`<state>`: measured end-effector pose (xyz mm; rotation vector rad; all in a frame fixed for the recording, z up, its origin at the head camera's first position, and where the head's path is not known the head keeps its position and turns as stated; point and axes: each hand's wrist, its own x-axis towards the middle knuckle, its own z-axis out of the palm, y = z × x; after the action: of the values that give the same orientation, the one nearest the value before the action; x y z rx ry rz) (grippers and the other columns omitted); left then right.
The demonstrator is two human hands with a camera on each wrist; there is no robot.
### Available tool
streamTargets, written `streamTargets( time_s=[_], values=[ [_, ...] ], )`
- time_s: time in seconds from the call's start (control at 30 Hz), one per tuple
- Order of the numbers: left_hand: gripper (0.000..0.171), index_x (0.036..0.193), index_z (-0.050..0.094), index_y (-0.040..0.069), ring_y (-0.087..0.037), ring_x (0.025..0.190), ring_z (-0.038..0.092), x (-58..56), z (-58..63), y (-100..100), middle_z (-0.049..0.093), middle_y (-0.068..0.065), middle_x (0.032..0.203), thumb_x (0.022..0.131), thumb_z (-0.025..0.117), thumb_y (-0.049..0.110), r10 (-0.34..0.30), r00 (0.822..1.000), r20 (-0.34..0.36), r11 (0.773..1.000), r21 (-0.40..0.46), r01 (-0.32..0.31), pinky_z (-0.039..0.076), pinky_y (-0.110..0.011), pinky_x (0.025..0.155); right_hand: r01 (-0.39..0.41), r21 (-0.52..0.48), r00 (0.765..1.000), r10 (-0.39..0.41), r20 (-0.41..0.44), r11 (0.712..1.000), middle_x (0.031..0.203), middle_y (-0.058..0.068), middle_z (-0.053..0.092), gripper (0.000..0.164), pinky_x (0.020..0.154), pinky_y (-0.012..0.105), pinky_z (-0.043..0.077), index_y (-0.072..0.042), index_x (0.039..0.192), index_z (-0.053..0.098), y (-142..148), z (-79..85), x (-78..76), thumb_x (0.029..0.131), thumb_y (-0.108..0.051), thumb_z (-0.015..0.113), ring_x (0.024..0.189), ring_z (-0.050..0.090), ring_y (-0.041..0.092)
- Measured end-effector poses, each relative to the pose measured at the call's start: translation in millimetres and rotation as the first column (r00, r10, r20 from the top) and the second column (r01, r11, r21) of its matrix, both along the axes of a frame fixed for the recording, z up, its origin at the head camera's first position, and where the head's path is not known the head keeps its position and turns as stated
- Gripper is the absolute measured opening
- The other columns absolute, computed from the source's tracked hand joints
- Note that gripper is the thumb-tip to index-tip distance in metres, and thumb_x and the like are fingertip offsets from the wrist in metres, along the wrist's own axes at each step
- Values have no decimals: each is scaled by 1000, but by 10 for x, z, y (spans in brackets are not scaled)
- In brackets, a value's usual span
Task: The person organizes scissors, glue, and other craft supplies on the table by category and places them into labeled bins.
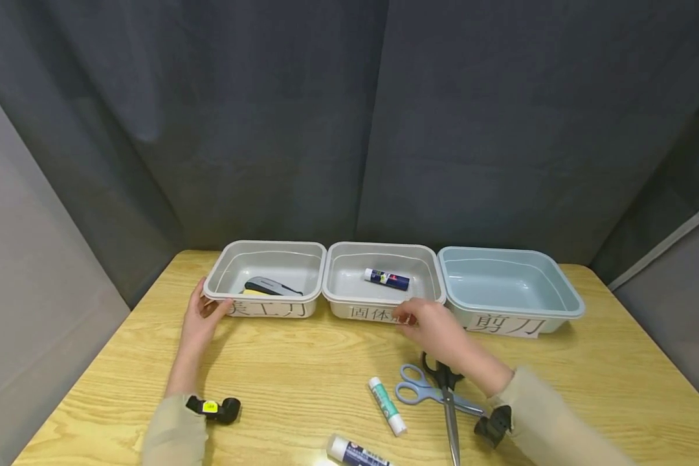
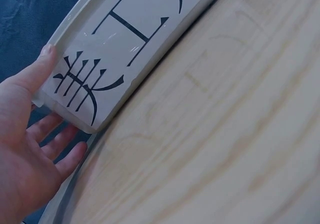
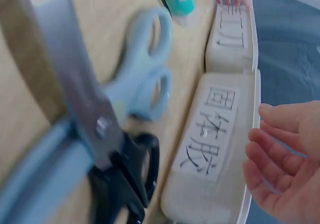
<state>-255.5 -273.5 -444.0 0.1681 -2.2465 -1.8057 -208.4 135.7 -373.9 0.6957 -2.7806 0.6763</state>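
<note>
At the front left corner of the left bin (image 1: 266, 245), my left hand (image 1: 200, 320) holds on, thumb at the front rim and fingers along the side. A grey and black utility knife (image 1: 274, 287) lies in that bin, with something yellow beside it. My right hand (image 1: 433, 327) is at the front rim of the middle bin (image 1: 384, 246), fingers loosely bent around nothing. It hides part of that bin's label (image 3: 207, 131). Inside the middle bin lies a dark blue glue stick (image 1: 387, 279) with a white end.
Below my right hand, black-handled scissors (image 1: 450, 421) cross light blue scissors (image 1: 422, 390). Left of them lies a green and white glue stick (image 1: 387, 406). Another glue stick (image 1: 358, 453) is at the bottom edge. A pale blue bin (image 1: 501, 251) stands right; a dark curtain (image 1: 268, 129) hangs behind.
</note>
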Motion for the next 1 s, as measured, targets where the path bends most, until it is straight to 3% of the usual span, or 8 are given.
streamTargets(
  time_s=[0.3, 0.7, 1.0],
  values=[
    [79, 137, 12, 22, -26, 115, 34, 2, 10, 0, 34, -14, 130, 77, 62, 29, -5, 1000, -5, 1000, 15, 5, 33, -37, 93, 18, 84, 999, -22, 47, 996, 64, -16, 49, 18, 45, 16, 35, -18, 84, 65, -69, -100, 292, 69, -27, 68, 53, 42, -1],
    [78, 137, 11, 25, -26, 115, 34, 29, -6, -3, 33, -15, 131, 77, 62, 28, -11, 1000, 7, 1000, 17, 11, 33, -35, 94, -107, 93, 972, 84, 218, 990, 73, -9, 48, 48, 46, 17, 33, -14, 97, 61, -137, -333, 524, 62, -47, 68, 56, 38, 2],
    [78, 137, 12, 23, -25, 115, 34, 7, 7, 5, 34, -15, 130, 78, 61, 28, -7, 1000, 1, 1000, 18, 7, 34, -31, 92, -149, 105, 961, 120, 248, 983, 66, -10, 45, 41, 46, 16, 33, -20, 83, 61, -195, -331, 609, 59, -53, 67, 55, 38, 3]
  ],
)
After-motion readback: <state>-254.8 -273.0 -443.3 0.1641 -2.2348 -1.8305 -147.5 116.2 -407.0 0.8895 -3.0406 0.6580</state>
